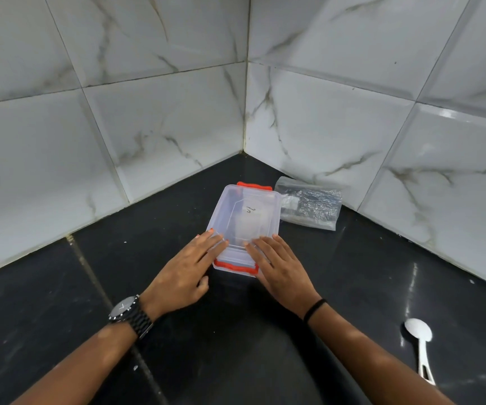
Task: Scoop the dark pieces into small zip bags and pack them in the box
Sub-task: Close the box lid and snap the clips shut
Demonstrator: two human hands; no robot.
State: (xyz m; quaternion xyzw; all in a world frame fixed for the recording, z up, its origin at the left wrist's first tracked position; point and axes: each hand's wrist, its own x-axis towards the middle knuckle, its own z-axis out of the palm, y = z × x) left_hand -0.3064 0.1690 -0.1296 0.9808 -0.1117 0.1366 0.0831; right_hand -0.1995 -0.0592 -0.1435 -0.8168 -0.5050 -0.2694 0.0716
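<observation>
clear plastic box point(246, 226): lidded, red clips at both short ends, lying on the black counter point(148, 287) near the tiled corner
left hand point(184, 268): fingers straight, flat on the lid's near left part (watch on the wrist)
right hand point(279, 266): fingers straight, pressing the lid's near right part
bag point(309, 207): clear, dark pieces inside, just beside the box against the wall
spoon point(419, 344): white, well apart on the right
</observation>
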